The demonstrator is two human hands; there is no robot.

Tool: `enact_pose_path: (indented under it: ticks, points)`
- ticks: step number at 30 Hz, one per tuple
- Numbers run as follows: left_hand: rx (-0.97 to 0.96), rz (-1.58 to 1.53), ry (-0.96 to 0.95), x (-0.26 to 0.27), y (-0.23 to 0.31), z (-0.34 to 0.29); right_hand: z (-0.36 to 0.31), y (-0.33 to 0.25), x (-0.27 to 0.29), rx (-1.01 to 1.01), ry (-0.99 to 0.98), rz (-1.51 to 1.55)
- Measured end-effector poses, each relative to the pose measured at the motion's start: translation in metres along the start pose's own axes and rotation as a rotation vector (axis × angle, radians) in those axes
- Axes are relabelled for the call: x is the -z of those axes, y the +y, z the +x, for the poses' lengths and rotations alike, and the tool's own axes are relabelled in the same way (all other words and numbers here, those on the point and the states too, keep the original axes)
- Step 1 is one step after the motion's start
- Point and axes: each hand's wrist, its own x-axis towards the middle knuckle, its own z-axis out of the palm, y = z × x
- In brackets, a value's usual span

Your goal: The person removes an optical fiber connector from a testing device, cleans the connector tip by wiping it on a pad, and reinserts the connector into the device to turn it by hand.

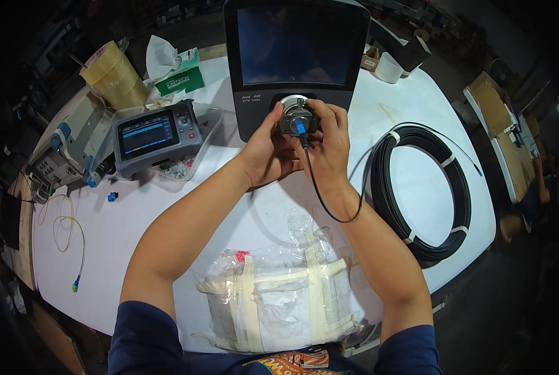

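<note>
In front of me stands a black desktop device with a dark screen (292, 47). A round metal adapter mount (290, 112) sits on its lower front. A blue fibre connector (300, 127) is in the mount, with a black cable hanging from it. My left hand (267, 153) grips the mount's left side, thumb on its edge and other fingers partly hidden beneath. My right hand (330, 140) closes round the right side, its fingers bent over the rim and close to the connector. The cable loops over my right wrist to a coil of black cable (382, 187) on the right.
At the left, a handheld tester with a lit screen (147, 134) rests on a clear plastic bin (195, 164). Behind are tape rolls (114, 74) and a green tissue box (182, 78). A yellow patch cord (79, 234) and a taped plastic-wrapped bundle (279, 303) lie nearer me.
</note>
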Motion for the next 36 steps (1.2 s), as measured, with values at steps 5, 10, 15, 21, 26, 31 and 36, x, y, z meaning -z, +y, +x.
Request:
enact_pose_path:
  ticks: [5, 10, 15, 21, 26, 31, 36]
  points:
    - [0.016, -0.028, -0.015, 0.001, -0.001, 0.001, -0.001, 0.002, 0.002, 0.003, -0.021, -0.036]
    - [0.012, -0.027, 0.017, 0.000, 0.000, 0.001, -0.002, 0.003, 0.002, -0.007, -0.025, -0.023]
    - [0.029, -0.049, -0.069, 0.005, 0.001, 0.000, -0.001, -0.004, 0.003, -0.008, -0.032, -0.079]
    - [-0.001, 0.046, 0.073, -0.007, -0.001, -0.002, -0.006, -0.003, 0.001, -0.008, 0.024, -0.002]
    - [-0.004, 0.082, 0.107, -0.011, 0.002, -0.002, -0.004, -0.005, 0.002, 0.007, 0.018, -0.050]
    - [-0.008, 0.133, 0.163, -0.014, 0.003, -0.002, -0.005, -0.008, -0.001, -0.042, 0.044, -0.078]
    - [-0.033, 0.146, 0.159, -0.015, 0.002, -0.001, -0.005, -0.005, 0.002, 0.001, 0.047, -0.111]
